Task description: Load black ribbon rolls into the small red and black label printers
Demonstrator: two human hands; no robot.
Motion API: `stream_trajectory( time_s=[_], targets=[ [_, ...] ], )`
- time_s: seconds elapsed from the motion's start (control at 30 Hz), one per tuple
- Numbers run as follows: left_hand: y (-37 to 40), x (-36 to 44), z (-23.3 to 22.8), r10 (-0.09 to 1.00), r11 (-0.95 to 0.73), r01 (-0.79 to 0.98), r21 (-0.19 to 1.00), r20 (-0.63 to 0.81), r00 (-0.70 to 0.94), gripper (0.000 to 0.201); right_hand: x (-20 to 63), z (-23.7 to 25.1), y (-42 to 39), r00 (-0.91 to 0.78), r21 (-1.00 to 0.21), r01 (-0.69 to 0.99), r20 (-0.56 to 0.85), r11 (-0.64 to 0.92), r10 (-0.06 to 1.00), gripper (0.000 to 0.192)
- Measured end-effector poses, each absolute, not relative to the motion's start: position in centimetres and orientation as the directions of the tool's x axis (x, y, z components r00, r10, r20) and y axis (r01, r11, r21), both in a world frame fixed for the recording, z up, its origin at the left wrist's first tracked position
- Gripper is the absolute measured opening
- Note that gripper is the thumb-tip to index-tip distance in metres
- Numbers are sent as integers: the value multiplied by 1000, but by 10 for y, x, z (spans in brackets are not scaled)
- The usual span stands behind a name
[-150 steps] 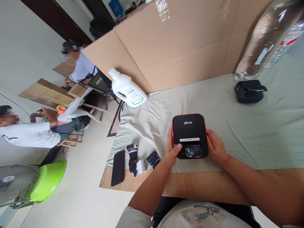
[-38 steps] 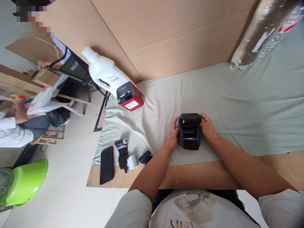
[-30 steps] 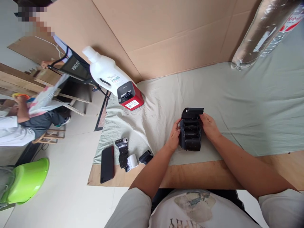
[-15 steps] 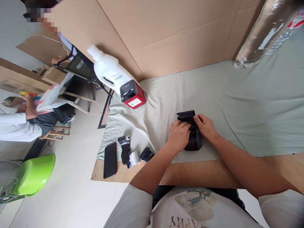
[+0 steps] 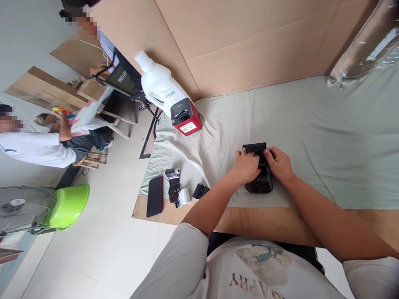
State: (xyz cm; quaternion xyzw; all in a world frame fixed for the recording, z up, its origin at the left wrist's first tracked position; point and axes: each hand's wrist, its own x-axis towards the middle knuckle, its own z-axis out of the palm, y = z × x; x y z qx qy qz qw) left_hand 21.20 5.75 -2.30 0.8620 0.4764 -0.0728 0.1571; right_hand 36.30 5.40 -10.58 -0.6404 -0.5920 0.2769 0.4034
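Note:
A small black device (image 5: 262,182), which looks like a portable printer with its lid raised, lies on the cloth in front of me. My left hand (image 5: 247,167) reaches over its left side, fingers bent into the open hollow; the fingertips are partly hidden, and I cannot make out any small part under them. On the other side my right hand (image 5: 279,162) grips the raised lid's right edge between thumb and fingers. Left of my forearm lie a partly unwound black ribbon roll (image 5: 173,185), a white roll (image 5: 185,196) and a second black roll (image 5: 200,191).
A black phone (image 5: 155,196) lies at the table's left corner. Behind stand a red-and-black box (image 5: 187,117) and a white jug (image 5: 160,85) against the cardboard (image 5: 249,45). A wrapped brown bundle (image 5: 355,58) leans at right. Two people, a fan (image 5: 23,207) and a green tub (image 5: 70,205) are off left.
The whole view has shifted, so the table's things appear farther right. My left fingers have moved up towards the raised lid and bent deeper into the device. My right hand keeps its grip.

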Motion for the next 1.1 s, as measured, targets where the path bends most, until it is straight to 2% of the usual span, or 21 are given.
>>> stream_trajectory(
  time_s=[0.2, 0.33, 0.43, 0.5, 0.53, 0.6, 0.67, 0.73, 0.8, 0.83, 0.9, 1.0, 1.03, 1.1],
  targets=[
    [52, 205, -26, 821, -500, 794, 347, -104, 562, 25, 364, -106, 54, 147, -831, 555, 124, 22, 981, 60],
    [42, 197, -25, 870, -418, 710, 567, 26, 492, 31, 365, -104, 53, 153, -826, 564, 110, 5, 982, 60],
    [40, 164, -13, 910, -296, 609, 735, 23, 415, 36, 365, -102, 52, 154, -826, 564, 113, 7, 982, 58],
    [43, 123, 1, 932, -192, 605, 773, -49, 358, 36, 365, -101, 51, 149, -828, 561, 118, 14, 982, 57],
    [46, 99, 8, 936, -135, 630, 764, -109, 334, 37, 365, -101, 51, 146, -827, 561, 118, 16, 982, 57],
    [51, 50, 17, 942, -28, 745, 667, -233, 243, 39, 365, -100, 51, 143, -825, 564, 111, 11, 984, 57],
    [54, 9, 16, 931, 83, 869, 488, -348, 106, 38, 365, -101, 51, 143, -820, 572, 103, 2, 984, 57],
    [53, -14, 5, 906, 165, 955, 248, -420, -47, 37, 364, -101, 51, 145, -817, 577, 100, -2, 984, 57],
    [46, -21, -10, 896, 191, 981, 23, -412, -165, 37, 364, -101, 51, 145, -817, 577, 102, 0, 984, 57],
    [42, -19, -16, 900, 196, 979, -50, -387, -200, 38, 364, -101, 51, 145, -818, 575, 104, 2, 984, 57],
    [32, -10, -24, 921, 215, 971, -104, -309, -237, 43, 364, -101, 51, 145, -820, 573, 110, 7, 983, 57],
    [17, 6, -20, 956, 228, 970, -79, -170, -239, 41, 364, -101, 51, 148, -822, 569, 114, 10, 982, 57],
    [12, 11, -17, 961, 204, 976, -68, -176, -214, 35, 364, -101, 50, 147, -825, 566, 113, 10, 983, 57],
    [4, 21, -12, 944, 113, 992, -57, -306, -125, 23, 364, -102, 51, 146, -829, 559, 110, 10, 983, 57]
  ],
)
